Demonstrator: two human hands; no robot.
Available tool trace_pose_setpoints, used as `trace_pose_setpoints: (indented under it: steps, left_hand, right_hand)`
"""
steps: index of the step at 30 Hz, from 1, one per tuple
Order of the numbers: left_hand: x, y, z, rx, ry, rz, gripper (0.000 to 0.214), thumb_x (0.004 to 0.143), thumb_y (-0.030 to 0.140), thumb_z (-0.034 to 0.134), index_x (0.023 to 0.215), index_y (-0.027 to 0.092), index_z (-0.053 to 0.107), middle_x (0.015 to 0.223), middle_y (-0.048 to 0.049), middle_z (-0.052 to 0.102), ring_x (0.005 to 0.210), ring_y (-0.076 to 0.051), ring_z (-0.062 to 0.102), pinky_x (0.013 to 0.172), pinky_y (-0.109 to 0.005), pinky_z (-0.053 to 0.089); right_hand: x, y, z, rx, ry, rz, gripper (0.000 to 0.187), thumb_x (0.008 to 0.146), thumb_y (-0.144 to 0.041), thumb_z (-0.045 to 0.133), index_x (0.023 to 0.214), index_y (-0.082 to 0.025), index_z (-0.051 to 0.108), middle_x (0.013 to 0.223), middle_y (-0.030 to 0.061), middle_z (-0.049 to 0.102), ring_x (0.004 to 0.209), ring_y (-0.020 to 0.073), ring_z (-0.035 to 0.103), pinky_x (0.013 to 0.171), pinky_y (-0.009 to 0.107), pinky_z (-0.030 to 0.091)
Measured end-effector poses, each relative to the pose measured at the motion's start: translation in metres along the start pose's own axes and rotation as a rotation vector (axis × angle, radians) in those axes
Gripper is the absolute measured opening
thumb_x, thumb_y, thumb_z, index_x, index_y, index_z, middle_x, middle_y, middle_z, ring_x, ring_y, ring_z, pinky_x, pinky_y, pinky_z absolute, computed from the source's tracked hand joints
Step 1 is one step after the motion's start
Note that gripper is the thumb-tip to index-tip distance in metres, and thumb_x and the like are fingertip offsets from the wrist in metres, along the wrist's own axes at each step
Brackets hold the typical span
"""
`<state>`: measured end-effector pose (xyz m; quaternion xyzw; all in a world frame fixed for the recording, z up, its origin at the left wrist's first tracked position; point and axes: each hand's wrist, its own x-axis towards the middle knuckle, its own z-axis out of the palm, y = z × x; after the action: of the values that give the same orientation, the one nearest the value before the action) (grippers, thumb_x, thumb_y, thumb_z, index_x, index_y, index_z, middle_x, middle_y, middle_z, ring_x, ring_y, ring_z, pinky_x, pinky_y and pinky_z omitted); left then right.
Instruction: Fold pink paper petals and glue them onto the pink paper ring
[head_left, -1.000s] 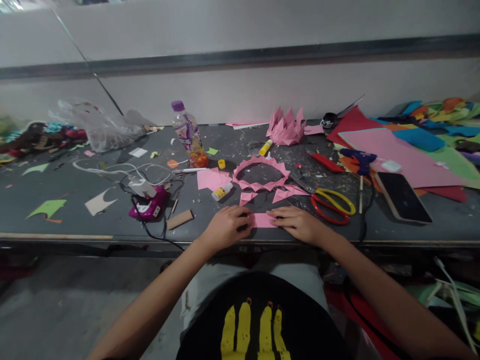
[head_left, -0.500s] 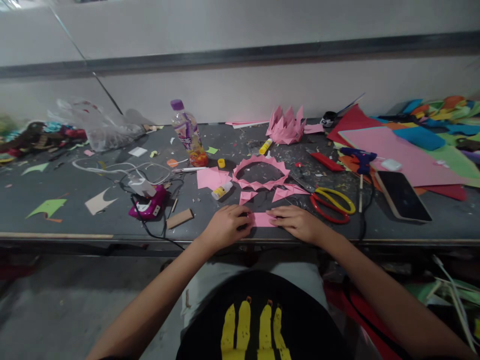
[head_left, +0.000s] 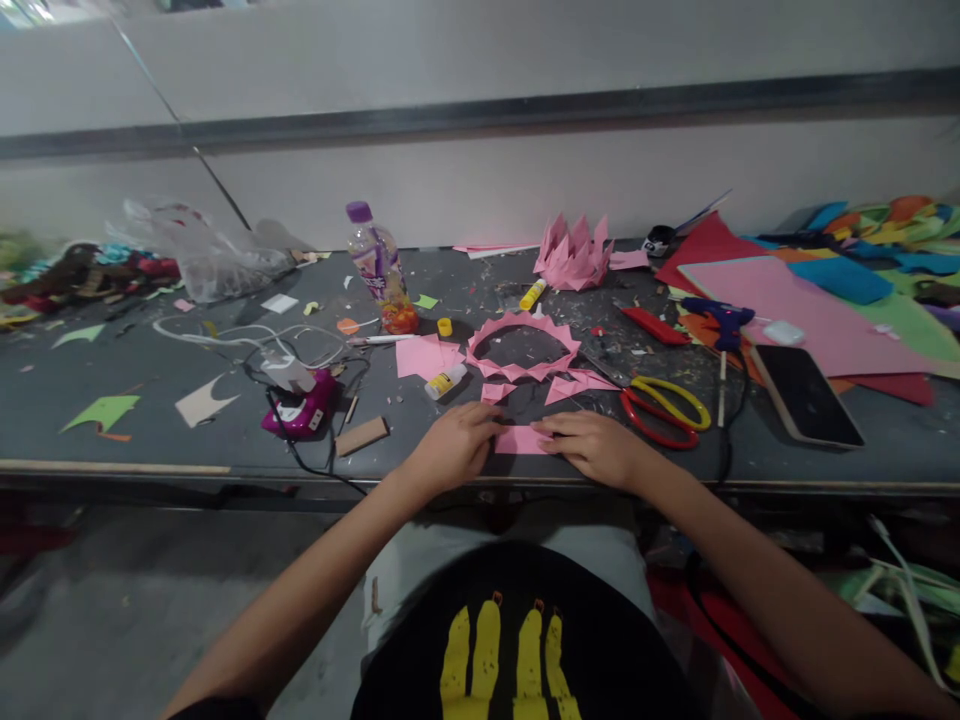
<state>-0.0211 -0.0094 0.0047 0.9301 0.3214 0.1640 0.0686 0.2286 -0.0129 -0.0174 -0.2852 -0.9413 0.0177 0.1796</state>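
A folded pink paper rectangle (head_left: pixel 520 439) lies flat at the front edge of the table, between my two hands. My left hand (head_left: pixel 459 440), fingers curled together, grips its left end. At the right end, the closed fingers of my right hand (head_left: pixel 591 444) hold the paper down. Just beyond are small folded pink pieces (head_left: pixel 496 392) (head_left: pixel 576 385) and a ring of pink folded paper points (head_left: pixel 480 362). Scissors (head_left: pixel 666 410) with red and yellow handles lie right of my right hand. A glue bottle (head_left: pixel 445 382) lies on its side beyond my left hand.
Further back stand a spiky pink paper flower (head_left: pixel 574 255) and a purple-capped bottle (head_left: pixel 381 270). On the right are a glue gun (head_left: pixel 720 318), a phone (head_left: pixel 806 394) and coloured sheets (head_left: pixel 817 310). A purple power adapter (head_left: pixel 301 408) with cables and a brown strip (head_left: pixel 361 437) are on the left.
My left hand has shifted slightly left, so a bit more of the pink paper's left end shows. My right hand stays almost in place.
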Motion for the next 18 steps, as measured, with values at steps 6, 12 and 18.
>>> trace_pose_setpoints:
  steps: [6,12,18]
  left_hand:
    - [0.001,0.024,0.021,0.066,-0.136,0.017,0.05,0.079,0.009,0.041,0.129,0.007,0.046,0.135,-0.0142,0.049,0.128,-0.021,0.042,0.107,-0.038,0.032]
    - [0.0,0.013,0.007,-0.059,-0.16,-0.091,0.048,0.081,0.01,0.037,0.128,0.011,0.047,0.132,-0.0098,0.054,0.122,-0.018,0.05,0.108,-0.04,0.031]
    - [-0.012,0.008,-0.002,-0.036,-0.142,-0.179,0.048,0.08,0.011,0.04,0.127,0.013,0.048,0.13,-0.0095,0.055,0.119,-0.019,0.052,0.107,-0.041,0.034]
  right_hand:
    - [0.017,-0.015,-0.017,-0.09,-0.119,0.017,0.027,0.08,-0.009,0.05,0.091,-0.021,0.072,0.108,0.0068,0.07,0.101,0.0213,0.061,0.083,0.036,0.048]
    - [0.025,-0.028,-0.029,-0.094,-0.226,0.269,0.026,0.08,-0.012,0.052,0.09,-0.024,0.073,0.099,0.0038,0.073,0.093,0.0226,0.06,0.082,0.039,0.039]
    - [0.013,-0.017,-0.022,0.043,-0.166,0.395,0.032,0.079,-0.011,0.05,0.092,-0.03,0.073,0.098,0.0012,0.073,0.097,0.0218,0.059,0.085,0.042,0.034]
